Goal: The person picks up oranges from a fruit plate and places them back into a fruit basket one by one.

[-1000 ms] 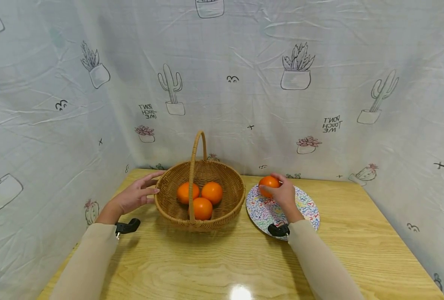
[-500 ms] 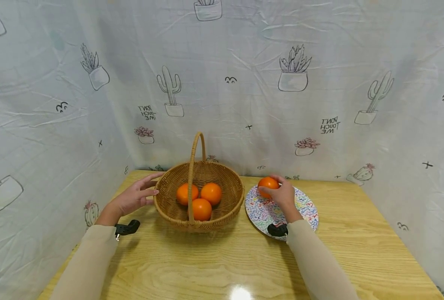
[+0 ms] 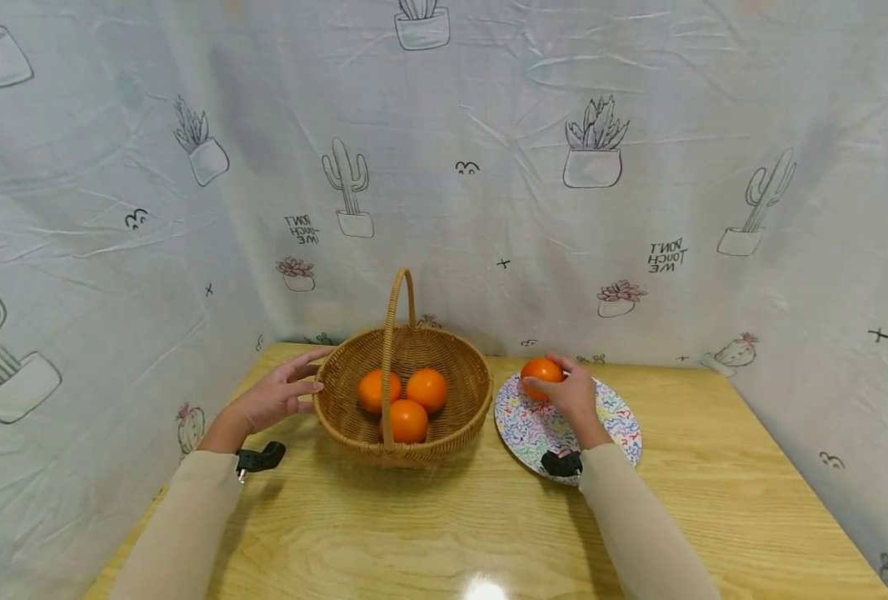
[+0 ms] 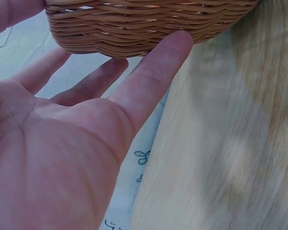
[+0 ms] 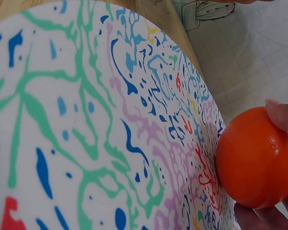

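A wicker basket (image 3: 455,354) with a tall handle stands on the table, left of centre. Inside it lie three oranges (image 3: 426,390). My left hand (image 3: 270,403) touches the basket's left side with spread, fairly straight fingers; the left wrist view shows fingertips against the woven wall (image 4: 134,24). To the right, a round plate (image 3: 517,429) bears a colourful squiggle pattern. At its far left part my right hand (image 3: 575,402) holds another orange (image 3: 540,377), thumb and fingers around it. In the right wrist view this orange (image 5: 254,158) sits against the plate's surface.
The wooden table (image 3: 414,533) reaches from the near edge to a hanging cloth (image 3: 489,208) printed with cacti, behind and on both sides. Dark wrist-worn devices (image 3: 261,457) jut inward from both sleeves. The basket's handle (image 3: 391,350) arches above its rim.
The whole head view has shifted slightly. Both hands, the basket and the oranges keep their places relative to one another.
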`<state>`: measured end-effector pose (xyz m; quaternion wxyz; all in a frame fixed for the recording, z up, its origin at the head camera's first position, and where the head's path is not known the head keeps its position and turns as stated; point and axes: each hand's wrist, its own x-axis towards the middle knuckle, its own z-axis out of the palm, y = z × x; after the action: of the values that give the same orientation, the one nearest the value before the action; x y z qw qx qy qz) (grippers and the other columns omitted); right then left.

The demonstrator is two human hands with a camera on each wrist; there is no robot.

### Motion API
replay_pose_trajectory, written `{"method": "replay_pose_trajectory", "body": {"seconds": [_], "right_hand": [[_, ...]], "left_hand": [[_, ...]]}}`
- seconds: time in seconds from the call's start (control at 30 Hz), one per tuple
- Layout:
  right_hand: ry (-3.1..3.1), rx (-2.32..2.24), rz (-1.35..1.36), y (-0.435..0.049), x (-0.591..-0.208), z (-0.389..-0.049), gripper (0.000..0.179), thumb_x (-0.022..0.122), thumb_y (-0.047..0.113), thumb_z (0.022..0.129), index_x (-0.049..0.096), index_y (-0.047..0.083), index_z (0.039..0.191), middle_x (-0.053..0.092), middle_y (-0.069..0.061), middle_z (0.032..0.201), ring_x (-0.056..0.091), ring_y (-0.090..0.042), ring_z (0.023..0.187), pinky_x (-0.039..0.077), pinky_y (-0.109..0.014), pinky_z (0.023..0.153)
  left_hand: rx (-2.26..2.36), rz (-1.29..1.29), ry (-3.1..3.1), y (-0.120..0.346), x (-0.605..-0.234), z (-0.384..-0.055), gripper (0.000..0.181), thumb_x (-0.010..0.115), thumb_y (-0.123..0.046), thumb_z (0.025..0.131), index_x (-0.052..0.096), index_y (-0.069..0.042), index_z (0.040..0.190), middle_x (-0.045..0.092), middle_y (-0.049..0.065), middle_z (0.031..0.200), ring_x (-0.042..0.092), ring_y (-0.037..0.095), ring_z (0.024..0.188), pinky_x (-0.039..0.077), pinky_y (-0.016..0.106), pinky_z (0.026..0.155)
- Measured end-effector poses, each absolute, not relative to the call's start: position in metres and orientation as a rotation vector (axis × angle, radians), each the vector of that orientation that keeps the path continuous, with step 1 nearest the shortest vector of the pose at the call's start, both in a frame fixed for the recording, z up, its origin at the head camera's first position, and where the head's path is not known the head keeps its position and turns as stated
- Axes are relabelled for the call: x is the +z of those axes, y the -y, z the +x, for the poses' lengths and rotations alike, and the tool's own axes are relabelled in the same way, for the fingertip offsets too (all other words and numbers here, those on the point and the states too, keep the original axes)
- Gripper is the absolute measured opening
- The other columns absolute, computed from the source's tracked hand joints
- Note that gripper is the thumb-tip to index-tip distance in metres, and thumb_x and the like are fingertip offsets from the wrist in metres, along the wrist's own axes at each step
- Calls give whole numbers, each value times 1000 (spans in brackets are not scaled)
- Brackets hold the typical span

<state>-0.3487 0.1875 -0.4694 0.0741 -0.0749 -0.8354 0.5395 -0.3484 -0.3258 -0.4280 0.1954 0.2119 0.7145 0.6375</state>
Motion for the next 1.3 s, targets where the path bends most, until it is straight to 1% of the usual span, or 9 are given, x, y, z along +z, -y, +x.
{"method": "replay_pose_trajectory", "body": {"seconds": [0.1,0.17,0.37,0.43,0.6,0.73,0.97,1.13,1.3], "right_hand": [[2515,1622,-232,-188,-469,-349,70,82,26,89,52,9,150,48,-20,152,51,-43,131,47,-58,110],[2515,1623,-235,-188,-469,-349,70,82,25,89,52,9,150,48,-20,152,51,-43,131,47,-57,110],[2517,1626,-250,-187,-469,-351,69,81,24,89,53,9,150,48,-20,151,51,-43,132,46,-57,111],[2524,1613,-258,-186,-468,-352,69,82,24,89,53,10,150,48,-20,151,51,-43,132,46,-57,111],[2517,1614,-261,-185,-466,-350,68,81,24,89,53,10,149,48,-20,152,50,-43,133,46,-58,111],[2508,1633,-258,-185,-468,-347,68,82,22,89,53,9,149,48,-20,152,50,-43,133,47,-57,110],[2520,1634,-258,-188,-470,-346,68,82,23,88,54,10,148,48,-21,150,51,-44,131,47,-58,109],[2546,1581,-244,-188,-471,-347,67,83,23,87,56,10,147,49,-22,151,51,-45,131,48,-59,107],[2528,1563,-223,-188,-471,-348,67,83,23,87,56,9,147,50,-22,150,52,-46,130,49,-59,106]], "left_hand": [[1773,583,-2009,325,-426,-348,70,51,-4,106,15,-13,166,16,25,167,52,32,137,57,46,98],[1763,574,-2015,325,-425,-348,70,50,-4,106,15,-13,166,16,25,167,50,34,138,57,46,98],[1761,564,-2016,325,-423,-346,71,52,-7,106,13,-14,166,14,27,167,59,18,130,58,42,98],[1767,576,-2013,326,-423,-347,71,52,-7,106,13,-13,166,14,28,167,60,17,129,58,41,97],[1763,608,-2015,326,-423,-349,71,51,-6,106,13,-10,166,14,28,167,58,20,131,57,43,97],[1753,585,-2017,325,-424,-350,70,51,-6,106,15,-12,166,15,26,168,57,23,133,56,46,99],[1737,602,-2047,325,-427,-348,70,52,-8,107,15,-12,166,12,29,167,54,29,135,55,50,100],[1745,612,-2043,326,-430,-344,71,51,-7,107,12,-12,166,14,29,167,57,25,133,56,49,99],[1764,593,-2042,325,-430,-345,72,51,-7,107,12,-16,167,15,24,168,61,17,129,57,44,99]]}}
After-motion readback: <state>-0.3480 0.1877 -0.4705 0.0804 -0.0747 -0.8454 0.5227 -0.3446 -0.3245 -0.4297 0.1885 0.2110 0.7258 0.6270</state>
